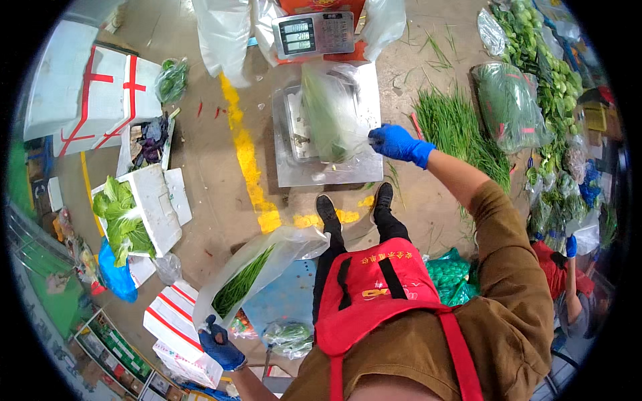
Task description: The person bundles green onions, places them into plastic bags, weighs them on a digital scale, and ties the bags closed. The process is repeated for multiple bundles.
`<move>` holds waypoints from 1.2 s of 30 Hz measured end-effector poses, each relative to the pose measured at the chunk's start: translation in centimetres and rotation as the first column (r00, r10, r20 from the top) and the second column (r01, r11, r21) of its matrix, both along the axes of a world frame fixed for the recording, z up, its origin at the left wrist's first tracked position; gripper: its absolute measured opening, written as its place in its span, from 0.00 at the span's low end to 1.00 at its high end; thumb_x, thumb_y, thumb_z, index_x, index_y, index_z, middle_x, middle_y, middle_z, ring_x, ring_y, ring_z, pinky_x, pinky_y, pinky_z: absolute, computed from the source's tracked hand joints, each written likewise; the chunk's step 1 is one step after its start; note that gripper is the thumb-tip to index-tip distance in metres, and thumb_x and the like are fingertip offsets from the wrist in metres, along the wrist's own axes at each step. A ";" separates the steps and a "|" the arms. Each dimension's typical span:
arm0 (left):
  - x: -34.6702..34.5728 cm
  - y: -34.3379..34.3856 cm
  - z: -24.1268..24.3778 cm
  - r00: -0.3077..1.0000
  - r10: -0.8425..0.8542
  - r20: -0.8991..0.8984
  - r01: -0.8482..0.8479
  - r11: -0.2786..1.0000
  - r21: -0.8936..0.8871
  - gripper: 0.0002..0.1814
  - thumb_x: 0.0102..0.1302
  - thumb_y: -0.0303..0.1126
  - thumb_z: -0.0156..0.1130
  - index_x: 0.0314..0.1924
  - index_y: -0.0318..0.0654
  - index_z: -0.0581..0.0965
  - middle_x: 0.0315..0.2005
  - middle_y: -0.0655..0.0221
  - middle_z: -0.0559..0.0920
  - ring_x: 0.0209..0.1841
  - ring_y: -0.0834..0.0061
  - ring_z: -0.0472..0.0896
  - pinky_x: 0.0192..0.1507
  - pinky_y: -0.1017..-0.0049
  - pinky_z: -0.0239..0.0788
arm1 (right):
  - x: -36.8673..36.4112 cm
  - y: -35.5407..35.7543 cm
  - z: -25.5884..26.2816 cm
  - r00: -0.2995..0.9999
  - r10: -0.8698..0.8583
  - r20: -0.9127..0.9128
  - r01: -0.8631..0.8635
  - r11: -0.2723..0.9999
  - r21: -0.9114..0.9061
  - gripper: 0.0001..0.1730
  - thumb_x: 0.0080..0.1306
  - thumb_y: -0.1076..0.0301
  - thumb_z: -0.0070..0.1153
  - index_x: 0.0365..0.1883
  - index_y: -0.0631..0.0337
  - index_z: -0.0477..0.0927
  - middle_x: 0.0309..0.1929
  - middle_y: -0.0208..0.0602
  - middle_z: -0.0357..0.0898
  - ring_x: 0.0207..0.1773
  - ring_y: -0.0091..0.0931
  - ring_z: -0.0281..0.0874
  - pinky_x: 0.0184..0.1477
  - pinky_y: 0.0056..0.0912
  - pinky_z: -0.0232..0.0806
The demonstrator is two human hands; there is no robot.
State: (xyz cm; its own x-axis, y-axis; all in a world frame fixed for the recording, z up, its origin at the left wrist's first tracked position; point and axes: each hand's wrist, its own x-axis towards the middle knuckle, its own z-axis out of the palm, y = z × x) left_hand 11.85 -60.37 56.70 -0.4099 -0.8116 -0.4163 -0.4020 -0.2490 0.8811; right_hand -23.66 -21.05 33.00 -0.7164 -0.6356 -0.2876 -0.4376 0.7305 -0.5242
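My right hand (401,144), in a blue glove, pinches the edge of a clear plastic bag (326,115) with long green stalks inside. That bag is blurred and lies over the metal platform of a weighing scale (368,170). At the lower left, my left hand (220,346), also gloved in blue, grips one end of another plastic bag (296,240). Inside it is a bundle of thin green chives or similar leaves (243,285). The scale's display unit (313,35) stands beyond the platform.
Loose green stalks (451,125) and a bagged bundle (511,108) lie to the right. Foam boxes (105,95) with red tape and a foam box of leafy greens (158,210) stand left. Green net bags (451,275) lie beside me. A co-worker's gloved hand (571,246) shows far right.
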 end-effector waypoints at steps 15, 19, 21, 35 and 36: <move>-2.5 -0.9 -2.8 0.988 0.148 0.037 -0.148 0.989 -0.009 0.23 0.62 0.46 0.41 0.42 0.29 0.68 0.08 0.82 0.56 0.11 0.91 0.50 0.13 0.88 0.37 | 12.8 4.5 3.9 0.620 -0.765 0.171 0.778 0.628 -0.014 0.35 0.49 0.57 0.52 0.55 0.53 0.57 0.57 0.46 0.52 0.56 0.41 0.57 0.53 0.38 0.56; -5.0 -0.8 -2.6 0.996 0.080 0.035 -0.081 0.997 0.008 0.24 0.62 0.46 0.40 0.42 0.29 0.68 0.08 0.82 0.56 0.11 0.91 0.49 0.13 0.88 0.37 | 17.1 7.0 4.6 0.591 -0.802 0.086 0.793 0.597 0.118 0.34 0.48 0.58 0.53 0.54 0.56 0.59 0.54 0.44 0.55 0.51 0.41 0.62 0.50 0.38 0.59; -6.0 -0.7 -2.3 0.999 0.047 0.027 -0.048 0.999 0.018 0.24 0.62 0.46 0.40 0.42 0.29 0.68 0.08 0.82 0.56 0.11 0.91 0.49 0.13 0.88 0.38 | 18.8 7.9 5.2 0.548 -0.829 0.115 0.808 0.560 0.185 0.34 0.48 0.57 0.53 0.54 0.56 0.58 0.55 0.45 0.55 0.52 0.42 0.60 0.51 0.38 0.58; -6.5 -1.0 -2.1 1.000 0.000 -0.014 0.001 0.999 0.049 0.25 0.62 0.47 0.40 0.43 0.29 0.68 0.08 0.82 0.55 0.10 0.91 0.49 0.13 0.88 0.38 | 17.2 7.3 2.0 0.599 -0.791 0.122 0.790 0.609 0.070 0.36 0.44 0.60 0.54 0.53 0.58 0.59 0.52 0.47 0.58 0.53 0.42 0.58 0.53 0.38 0.56; -6.4 -1.0 -2.0 1.000 0.005 -0.011 -0.005 0.999 0.053 0.25 0.62 0.47 0.40 0.43 0.29 0.68 0.08 0.82 0.55 0.10 0.91 0.49 0.13 0.88 0.38 | 16.3 7.0 1.9 0.616 -0.782 0.099 0.781 0.622 0.055 0.37 0.44 0.61 0.54 0.53 0.59 0.59 0.52 0.48 0.58 0.54 0.42 0.58 0.53 0.38 0.56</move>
State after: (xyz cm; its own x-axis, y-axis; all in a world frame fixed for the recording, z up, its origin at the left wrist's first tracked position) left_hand 5.48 -61.37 54.70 -0.4108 -0.7905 -0.4542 -0.3905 -0.2976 0.8712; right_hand -7.33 -14.04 34.94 -0.9074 0.1521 -0.3919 0.3560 0.7738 -0.5240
